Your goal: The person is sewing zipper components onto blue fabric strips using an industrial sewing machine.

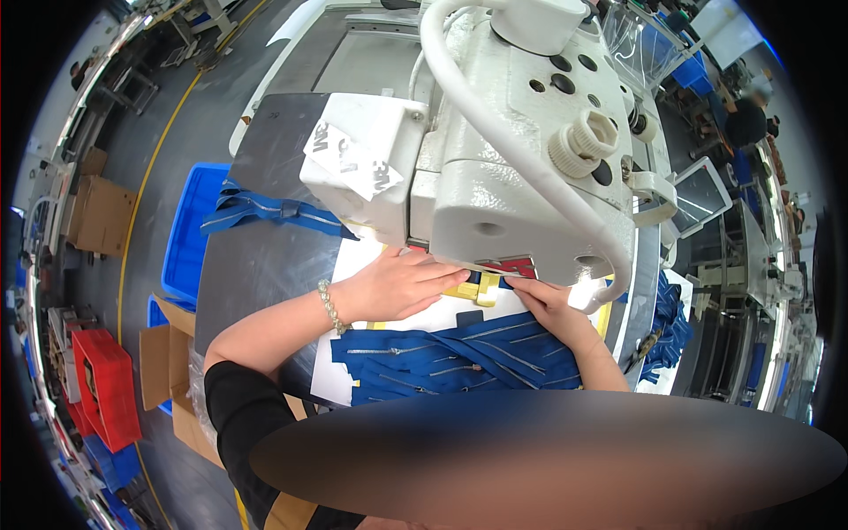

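My left hand (402, 284), a beaded bracelet at its wrist, lies flat under the head of a white sewing machine (521, 199). Its fingers are stretched out, with the tips beside a yellow guide piece (487, 290). On the other side of that guide, my right hand (555, 307) has its fingertips closed at the edge of a narrow blue zipper (505, 282), mostly hidden by the machine head. Several blue zippers with metal teeth (442, 360) lie in an overlapping pile just in front of both hands, on a white sheet (325, 375).
More blue zippers (278, 210) trail over the grey table (256, 283) at the left, and another bunch (669, 322) hangs at the right. Beyond the table's left edge stand a blue bin (187, 238), an open cardboard box (166, 362) and a red crate (110, 389).
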`<action>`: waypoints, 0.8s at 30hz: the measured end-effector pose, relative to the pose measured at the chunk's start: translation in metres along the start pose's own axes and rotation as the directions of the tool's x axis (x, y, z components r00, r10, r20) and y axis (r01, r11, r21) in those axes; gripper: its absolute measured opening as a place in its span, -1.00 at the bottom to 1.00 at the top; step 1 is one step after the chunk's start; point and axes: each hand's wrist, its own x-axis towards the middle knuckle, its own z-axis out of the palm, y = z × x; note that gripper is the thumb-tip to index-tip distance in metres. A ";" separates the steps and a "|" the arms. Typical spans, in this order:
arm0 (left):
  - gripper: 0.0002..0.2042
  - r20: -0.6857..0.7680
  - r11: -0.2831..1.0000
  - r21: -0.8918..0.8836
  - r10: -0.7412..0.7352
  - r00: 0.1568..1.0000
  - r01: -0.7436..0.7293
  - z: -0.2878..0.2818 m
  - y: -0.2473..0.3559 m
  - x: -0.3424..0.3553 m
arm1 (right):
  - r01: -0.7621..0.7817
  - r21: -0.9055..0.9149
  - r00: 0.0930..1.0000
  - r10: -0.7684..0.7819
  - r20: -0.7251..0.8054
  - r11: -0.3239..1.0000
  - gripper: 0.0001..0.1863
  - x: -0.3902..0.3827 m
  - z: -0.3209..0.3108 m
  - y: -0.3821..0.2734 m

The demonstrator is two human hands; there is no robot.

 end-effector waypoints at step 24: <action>-0.64 -0.107 0.984 0.174 0.057 0.993 -0.038 0.002 -0.005 0.003 | 0.308 -0.216 0.926 -0.345 -0.156 0.926 -0.74 0.020 -0.009 -0.030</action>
